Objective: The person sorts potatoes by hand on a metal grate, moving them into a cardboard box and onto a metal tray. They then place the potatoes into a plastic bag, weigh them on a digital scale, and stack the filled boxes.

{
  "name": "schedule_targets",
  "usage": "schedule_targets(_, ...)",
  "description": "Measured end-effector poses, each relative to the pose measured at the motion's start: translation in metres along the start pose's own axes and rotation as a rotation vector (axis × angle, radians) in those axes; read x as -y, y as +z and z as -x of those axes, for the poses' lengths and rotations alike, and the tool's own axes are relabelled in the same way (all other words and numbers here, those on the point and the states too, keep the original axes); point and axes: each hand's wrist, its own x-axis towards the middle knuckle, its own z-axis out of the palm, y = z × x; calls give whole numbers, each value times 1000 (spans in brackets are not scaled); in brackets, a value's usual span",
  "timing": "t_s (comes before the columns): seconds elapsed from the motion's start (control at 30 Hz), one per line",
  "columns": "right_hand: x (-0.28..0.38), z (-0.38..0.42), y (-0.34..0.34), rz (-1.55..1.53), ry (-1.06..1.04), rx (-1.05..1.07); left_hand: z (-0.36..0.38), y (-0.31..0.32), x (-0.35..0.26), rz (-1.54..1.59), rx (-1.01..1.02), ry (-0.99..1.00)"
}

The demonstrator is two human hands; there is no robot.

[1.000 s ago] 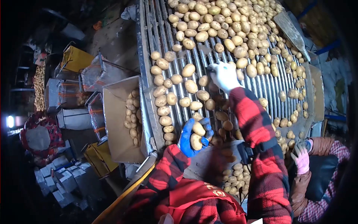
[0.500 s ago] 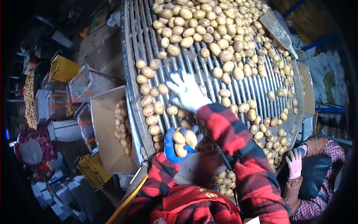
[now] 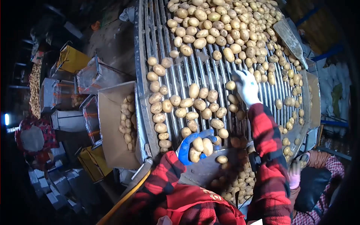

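Observation:
My left hand [image 3: 184, 150], in a blue glove, is cupped palm up around several potatoes [image 3: 197, 145] at the near edge of the roller grate. Farther right, my white-gloved right hand [image 3: 249, 90] is over the metal rollers, its fingers stretched to the upper left beside a potato [image 3: 230, 85]. Its fingertips are slightly blurred, and I see no potato gripped in it. Between both hands, loose potatoes [image 3: 206, 113] lie scattered on the roller grate [image 3: 183, 77].
A big potato pile [image 3: 232, 22] covers the grate's far end, with a flat scoop-like piece [image 3: 290, 39] at its right. Left stands a cardboard box [image 3: 114, 150] holding potatoes. More potatoes [image 3: 240, 183] lie below the near edge. A co-worker's pink-gloved hand [image 3: 294, 178] is at lower right.
My right hand has moved right across the rollers. More potatoes now lie in the middle near my left hand, which still holds its potatoes. The camera view has shifted slightly.

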Motion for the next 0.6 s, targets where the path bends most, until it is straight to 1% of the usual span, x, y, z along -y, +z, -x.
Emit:
schedule_targets(0.03, -8, 15, -5, -15, 84, 80, -2, 1, 0, 6, 1, 2)
schedule_targets(0.07, -8, 31, -16, 12, 73, 122, -4, 3, 2, -78, -45, -11)
schedule_targets(0.1, -1, 45, -28, -15, 92, 104, -6, 6, 3, -168, -91, -28)
schedule_targets(0.13, 8, 61, -41, -41, 113, 81, -6, 11, 5, -174, -88, -39)
schedule_targets(0.2, 69, 76, -90, -599, 587, 227, -8, 24, 12, -340, -104, -39)
schedule_targets(0.23, 72, 107, -79, -793, 561, 100, -11, -9, 23, -363, 76, -22)
schedule_targets(0.27, 94, 127, -91, -602, 525, 169, -10, 11, 27, -480, 142, 58)
schedule_targets(0.3, 110, 154, -96, -622, 494, 269, -9, 5, 37, -396, 188, 28)
schedule_targets(0.33, 135, 181, -96, -339, 277, 198, -6, -2, 46, -310, 232, -2)
schedule_targets(0.37, 167, 195, -103, -223, 359, 258, 6, 5, 35, -339, 16, -258)
schedule_targets(0.4, 185, 216, -98, -183, 412, 225, 13, 18, 48, -387, 49, -163)
schedule_targets(0.43, 197, 233, -97, -229, 383, 159, 26, 3, 55, -410, -46, -266)
schedule_targets(0.47, 205, 249, -101, -317, 397, 190, 39, -14, 56, -433, -144, -368)
schedule_targets(0.5, 215, 259, -108, -437, 446, 275, 48, 27, 55, -499, -168, -273)
schedule_targets(0.53, 224, 268, -114, -558, 497, 355, 66, -7, 73, -452, 368, 130)
schedule_targets(0.57, 229, 279, -114, -694, 492, 415, 94, -18, 57, -326, 23, -394)
schedule_targets(0.6, 232, 292, -112, -829, 485, 472, 117, -37, 55, 476, -20, -644)
